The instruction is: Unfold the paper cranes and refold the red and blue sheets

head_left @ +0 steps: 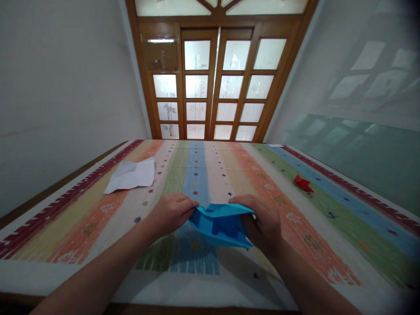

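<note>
Between my two hands is a folded piece of blue paper (226, 234), held up over the near part of the table. Its folds stand apart, so a hollow shows in the middle. My left hand (173, 212) pinches its left corner, fingers closed. On the other side my right hand (262, 221) grips the right end, with the fingers along the top edge and the thumb partly hidden by the paper. A shadow falls on the cloth below.
A striped, flowered tablecloth (177, 175) covers the table. A creased white sheet (133, 175) lies at left, and a small red folded paper (303, 183) at right. Beyond the far edge stands a wooden door with glass panes (197, 87). Walls flank both sides.
</note>
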`<state>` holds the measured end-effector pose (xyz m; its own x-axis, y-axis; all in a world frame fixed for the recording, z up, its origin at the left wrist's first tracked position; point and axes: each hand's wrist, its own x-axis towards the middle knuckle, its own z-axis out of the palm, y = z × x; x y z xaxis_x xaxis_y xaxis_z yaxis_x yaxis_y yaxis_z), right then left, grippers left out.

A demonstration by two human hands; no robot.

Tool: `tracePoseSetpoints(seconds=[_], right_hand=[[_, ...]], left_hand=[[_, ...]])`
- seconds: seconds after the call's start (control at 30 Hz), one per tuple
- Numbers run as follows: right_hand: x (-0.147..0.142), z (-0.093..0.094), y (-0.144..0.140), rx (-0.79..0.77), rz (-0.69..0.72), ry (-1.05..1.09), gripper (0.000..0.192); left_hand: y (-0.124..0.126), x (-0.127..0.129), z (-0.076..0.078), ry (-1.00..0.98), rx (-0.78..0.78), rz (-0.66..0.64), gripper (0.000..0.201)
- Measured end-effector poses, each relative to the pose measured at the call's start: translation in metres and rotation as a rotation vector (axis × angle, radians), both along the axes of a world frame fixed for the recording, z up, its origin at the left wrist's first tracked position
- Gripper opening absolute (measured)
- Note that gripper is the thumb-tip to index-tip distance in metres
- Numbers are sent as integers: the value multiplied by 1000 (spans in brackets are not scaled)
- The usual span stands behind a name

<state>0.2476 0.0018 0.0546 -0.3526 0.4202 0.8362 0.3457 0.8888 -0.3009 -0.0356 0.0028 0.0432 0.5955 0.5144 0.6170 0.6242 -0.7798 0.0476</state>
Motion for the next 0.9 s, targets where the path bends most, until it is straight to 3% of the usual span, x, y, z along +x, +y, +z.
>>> tracePoseSetpoints(seconds=[0.23, 0.43, 0.57, 0.9], right_hand=[[7, 0, 2, -22, -119, 8, 18], [6, 3, 7, -73, -274, 10, 19], [4, 3, 10, -243, -348, 42, 38], [3, 0, 22, -704, -309, -7, 44]], left_hand=[[0, -6, 8, -26, 87, 73, 20], [2, -7, 10, -152, -100, 128, 19], [8, -9, 9, -275, -304, 158, 17], [24, -22, 3, -425, -596, 133, 23]])
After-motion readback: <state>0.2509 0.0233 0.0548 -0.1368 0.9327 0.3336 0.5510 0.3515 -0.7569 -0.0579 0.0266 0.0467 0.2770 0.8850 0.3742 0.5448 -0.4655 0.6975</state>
